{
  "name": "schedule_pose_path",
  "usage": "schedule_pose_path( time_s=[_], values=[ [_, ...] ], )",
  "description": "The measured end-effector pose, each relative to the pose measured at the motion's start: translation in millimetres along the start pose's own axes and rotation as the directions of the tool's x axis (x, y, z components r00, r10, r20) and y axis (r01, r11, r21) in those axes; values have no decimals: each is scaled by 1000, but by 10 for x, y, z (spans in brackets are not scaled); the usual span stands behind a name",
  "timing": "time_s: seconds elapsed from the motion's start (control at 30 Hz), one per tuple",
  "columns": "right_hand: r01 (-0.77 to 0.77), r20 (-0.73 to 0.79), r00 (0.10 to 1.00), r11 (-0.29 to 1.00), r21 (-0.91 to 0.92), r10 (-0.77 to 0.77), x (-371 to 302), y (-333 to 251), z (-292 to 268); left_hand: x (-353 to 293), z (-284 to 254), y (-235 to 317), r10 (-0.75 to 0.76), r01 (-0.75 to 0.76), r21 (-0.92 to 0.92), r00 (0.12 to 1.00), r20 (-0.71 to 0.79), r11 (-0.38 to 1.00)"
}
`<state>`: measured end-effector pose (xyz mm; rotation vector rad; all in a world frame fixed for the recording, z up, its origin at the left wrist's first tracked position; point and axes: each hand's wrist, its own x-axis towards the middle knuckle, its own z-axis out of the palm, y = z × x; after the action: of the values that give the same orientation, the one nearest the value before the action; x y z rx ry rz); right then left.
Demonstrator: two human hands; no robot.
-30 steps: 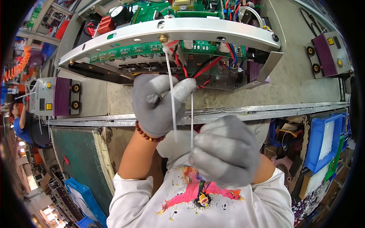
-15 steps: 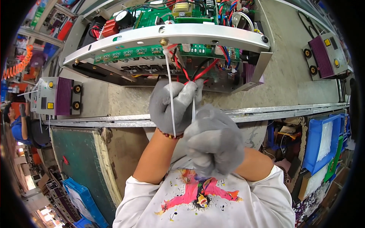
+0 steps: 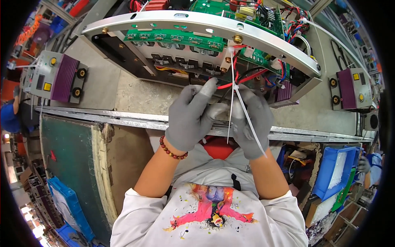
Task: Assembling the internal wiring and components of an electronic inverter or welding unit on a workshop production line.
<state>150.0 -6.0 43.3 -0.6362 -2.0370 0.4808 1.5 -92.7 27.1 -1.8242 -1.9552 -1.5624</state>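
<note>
Grey, close-fitting gloves [image 3: 181, 127] with paler fingertips are being worn on the left hand [image 3: 189, 117] and the right hand [image 3: 257, 119]. The left wrist is being circled by a bracelet [image 3: 175, 156] of dark red and yellowish beads. A white shirt [image 3: 154, 234] with loose sleeves [image 3: 133, 212] is being worn, its front being brightened by a pink, multicoloured printed figure [image 3: 203, 209] and small dark music notes [image 3: 183, 234].

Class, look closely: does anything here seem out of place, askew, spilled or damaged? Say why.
The cream-coloured edge beside the flat dark-green panel looks worn: its outline is ragged. Two thin white plastic cable ties by the grey-gloved right hand have long loose tails, though these may simply be untrimmed.
</note>
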Motion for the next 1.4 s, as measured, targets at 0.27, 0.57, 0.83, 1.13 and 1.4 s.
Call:
schedule_pose_path(
  time_s=[0.27,0.57,0.83,1.13,1.4],
  values=[
    [-81,137,988,996,46,74,205,-60,-69,116,407,44,-108,87,-116,976,-188,989],
    [-191,154,971,981,31,184,282,-137,-23,78,463,104,-256,236,-212,964,-71,948],
    [-529,129,848,801,281,515,353,-238,107,11,517,6,-222,176,-172,927,-304,969],
    [-454,269,886,824,338,378,326,-146,-9,-44,502,-112,-60,49,-127,995,-86,991],
    [-228,291,938,967,112,188,-682,-227,-1394,105,484,-155,-376,383,-6,901,-218,924]
  ],
)
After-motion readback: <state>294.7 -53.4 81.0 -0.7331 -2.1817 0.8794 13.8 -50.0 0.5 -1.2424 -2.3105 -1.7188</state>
